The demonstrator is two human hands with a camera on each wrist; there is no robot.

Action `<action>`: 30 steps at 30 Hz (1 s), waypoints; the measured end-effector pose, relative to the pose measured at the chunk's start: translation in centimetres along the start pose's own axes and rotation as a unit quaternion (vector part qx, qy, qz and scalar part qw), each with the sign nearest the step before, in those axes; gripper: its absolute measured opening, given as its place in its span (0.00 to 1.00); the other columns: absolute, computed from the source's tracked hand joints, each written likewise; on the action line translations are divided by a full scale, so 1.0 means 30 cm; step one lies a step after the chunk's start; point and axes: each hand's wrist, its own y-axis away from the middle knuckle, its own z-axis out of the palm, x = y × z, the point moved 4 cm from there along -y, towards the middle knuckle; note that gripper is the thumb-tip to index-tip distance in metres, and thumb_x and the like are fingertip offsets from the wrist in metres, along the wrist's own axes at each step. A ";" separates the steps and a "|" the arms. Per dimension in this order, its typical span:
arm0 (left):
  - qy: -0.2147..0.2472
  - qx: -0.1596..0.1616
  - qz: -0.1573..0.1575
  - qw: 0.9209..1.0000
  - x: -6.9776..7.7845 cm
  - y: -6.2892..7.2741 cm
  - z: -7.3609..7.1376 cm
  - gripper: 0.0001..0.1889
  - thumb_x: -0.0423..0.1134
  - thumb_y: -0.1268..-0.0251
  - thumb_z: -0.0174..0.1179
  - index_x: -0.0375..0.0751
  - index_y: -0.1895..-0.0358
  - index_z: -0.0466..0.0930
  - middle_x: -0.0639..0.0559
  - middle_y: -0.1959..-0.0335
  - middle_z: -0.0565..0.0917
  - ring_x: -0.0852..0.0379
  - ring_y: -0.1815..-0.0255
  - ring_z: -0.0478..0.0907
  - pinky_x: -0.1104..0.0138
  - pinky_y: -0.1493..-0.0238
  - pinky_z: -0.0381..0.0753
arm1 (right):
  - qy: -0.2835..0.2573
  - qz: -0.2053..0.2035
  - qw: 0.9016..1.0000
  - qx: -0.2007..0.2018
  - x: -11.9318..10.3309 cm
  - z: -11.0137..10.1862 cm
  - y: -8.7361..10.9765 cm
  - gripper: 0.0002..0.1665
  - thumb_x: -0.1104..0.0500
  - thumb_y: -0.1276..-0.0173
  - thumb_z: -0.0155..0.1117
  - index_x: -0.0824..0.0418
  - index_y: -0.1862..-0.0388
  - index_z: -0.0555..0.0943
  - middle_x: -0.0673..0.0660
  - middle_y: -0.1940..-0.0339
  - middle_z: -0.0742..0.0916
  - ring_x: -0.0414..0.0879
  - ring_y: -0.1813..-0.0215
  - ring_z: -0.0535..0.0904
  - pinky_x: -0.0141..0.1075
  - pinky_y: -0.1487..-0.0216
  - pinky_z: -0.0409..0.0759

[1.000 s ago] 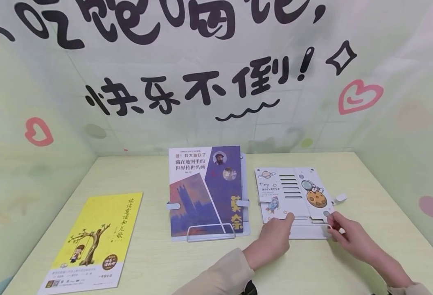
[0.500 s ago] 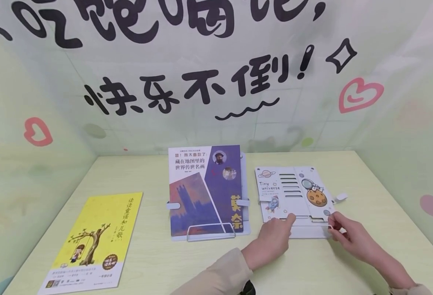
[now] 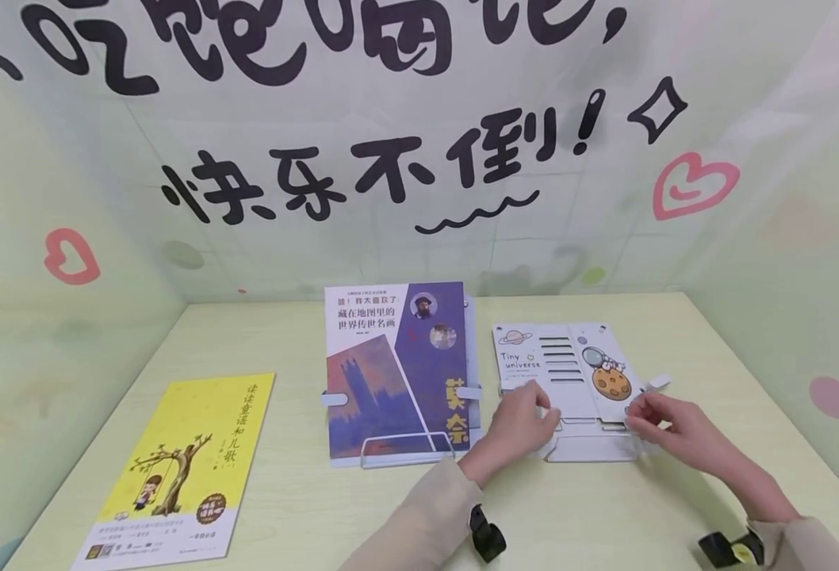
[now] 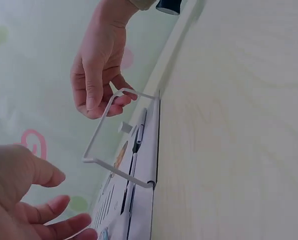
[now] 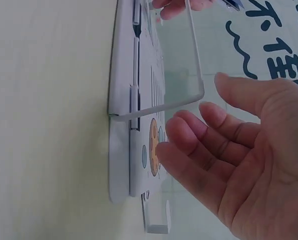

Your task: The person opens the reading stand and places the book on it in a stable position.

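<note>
A white folding book stand printed "Tiny universe" and an astronaut on an orange planet leans on the table at right. Its wire holder sticks out from the lower front in both wrist views. My left hand is by the stand's lower left, with fingers loosely bent and nothing held; it covers the rocket picture. At the lower right is my right hand, its fingers relaxed near the wire's corner. The right wrist view shows its thumb apart from its fingers. A small white side clip juts out at right.
A purple and white book stands on a second stand, held by side clips and a wire. Flat at left lies a yellow book. A printed curtain hangs behind the pale wooden table.
Both hands have let go of the stand's lower edge and wire and risen slightly. My left hand has shifted left, now over the rocket picture. The stand and books have stayed put.
</note>
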 end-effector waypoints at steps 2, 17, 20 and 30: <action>0.009 0.038 -0.019 0.999 -0.009 -0.023 -0.008 0.06 0.35 0.43 0.59 0.36 0.66 0.76 0.49 0.69 0.78 0.57 0.67 0.73 0.71 0.64 0.73 | 0.009 0.027 1.000 -0.003 0.008 -0.011 -0.032 0.08 0.71 0.41 0.64 0.60 0.69 0.77 0.48 0.76 0.80 0.34 0.73 0.73 0.29 0.76 0.73; 0.063 0.160 -0.213 0.962 -0.053 -0.101 -0.020 0.24 0.37 0.45 0.58 0.32 0.44 0.71 0.41 0.49 0.73 0.46 0.49 0.66 0.56 0.49 0.71 | 0.050 0.225 0.971 -0.055 0.154 -0.041 -0.196 0.18 0.59 0.37 0.63 0.74 0.58 0.76 0.61 0.67 0.82 0.49 0.64 0.75 0.36 0.67 0.74; 0.076 0.165 -0.228 0.957 -0.066 -0.105 -0.013 0.26 0.37 0.45 0.58 0.30 0.41 0.68 0.39 0.45 0.69 0.46 0.46 0.66 0.57 0.47 0.71 | 0.041 0.250 0.966 -0.052 0.181 -0.043 -0.194 0.20 0.57 0.35 0.62 0.75 0.55 0.75 0.63 0.65 0.82 0.50 0.63 0.76 0.36 0.67 0.74; 0.203 0.193 -0.282 0.918 -0.089 -0.129 -0.016 0.32 0.35 0.42 0.57 0.28 0.34 0.59 0.34 0.43 0.70 0.41 0.44 0.69 0.54 0.38 0.65 | 0.044 0.294 0.953 -0.055 0.220 -0.043 -0.223 0.25 0.57 0.35 0.60 0.78 0.50 0.71 0.72 0.58 0.79 0.59 0.58 0.75 0.41 0.62 0.75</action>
